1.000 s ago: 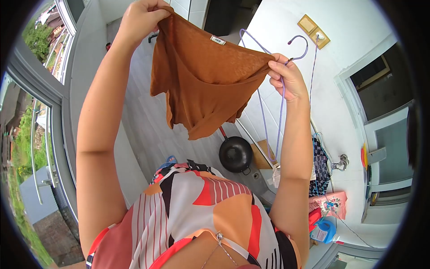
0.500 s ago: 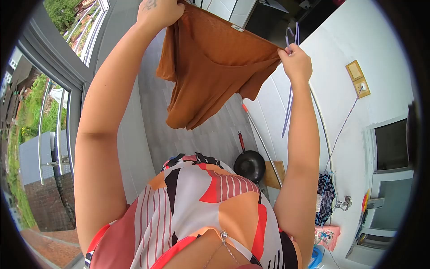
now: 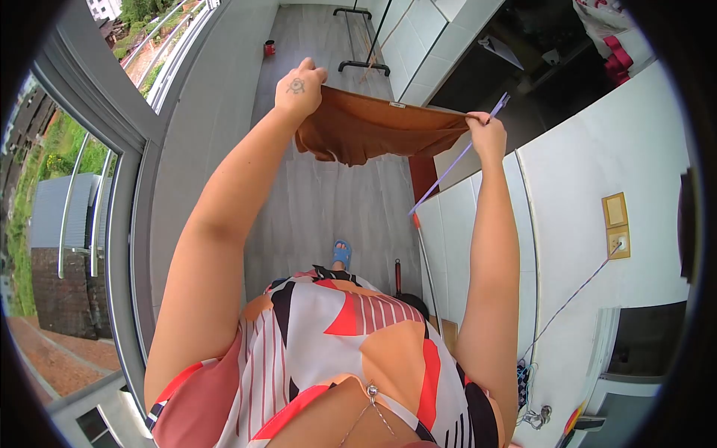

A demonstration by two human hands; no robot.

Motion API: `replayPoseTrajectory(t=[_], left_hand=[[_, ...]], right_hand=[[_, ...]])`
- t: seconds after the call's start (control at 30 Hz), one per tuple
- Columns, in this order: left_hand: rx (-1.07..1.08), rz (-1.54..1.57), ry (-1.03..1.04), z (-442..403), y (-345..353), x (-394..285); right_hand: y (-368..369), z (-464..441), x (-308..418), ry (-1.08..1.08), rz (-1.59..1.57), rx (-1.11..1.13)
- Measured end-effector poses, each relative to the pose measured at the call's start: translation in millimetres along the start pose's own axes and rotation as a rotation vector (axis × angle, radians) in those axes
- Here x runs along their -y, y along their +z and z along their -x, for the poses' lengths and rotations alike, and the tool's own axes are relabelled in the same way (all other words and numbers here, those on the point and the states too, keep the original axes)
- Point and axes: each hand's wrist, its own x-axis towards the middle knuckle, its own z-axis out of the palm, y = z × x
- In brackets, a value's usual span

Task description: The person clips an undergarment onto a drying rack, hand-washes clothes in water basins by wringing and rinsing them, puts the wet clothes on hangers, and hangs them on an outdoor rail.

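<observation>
Stretched out ahead of me is a brown top [image 3: 377, 133], with a small white label [image 3: 397, 104] along its upper edge. My left hand [image 3: 300, 88] is closed on one end of that edge. The other end is pinched by my right hand [image 3: 488, 137], which also holds a thin purple clothes hanger [image 3: 448, 179] slanting down to the left. The lower part of the cloth is swung up and foreshortened, so its full shape is hidden.
Grey wood-look floor [image 3: 299, 201] runs ahead, with a black rack base [image 3: 362, 69] at the far end. To the right are a tiled wall, a pole [image 3: 427, 269] and a partly hidden black pan [image 3: 412, 302]. A window frame [image 3: 131, 179] lines the left.
The brown top's hanging body has swung up and away from me. My left hand appears lower in view, and the hanger now slants leftward. More of the floor ahead shows.
</observation>
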Motion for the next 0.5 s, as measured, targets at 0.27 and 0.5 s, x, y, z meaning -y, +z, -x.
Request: replayPoseTrajectory(t=[0.27,0.5], left_hand=[[-0.228,0.161,-0.023,-71,-37,-43],[0.549,1.213,-0.806,-40,9,19]], right_hand=[[-2,-85,12,-0.205,-0.178,-0.139],[102,-125,-52,-0.192,-0.381,0.552]])
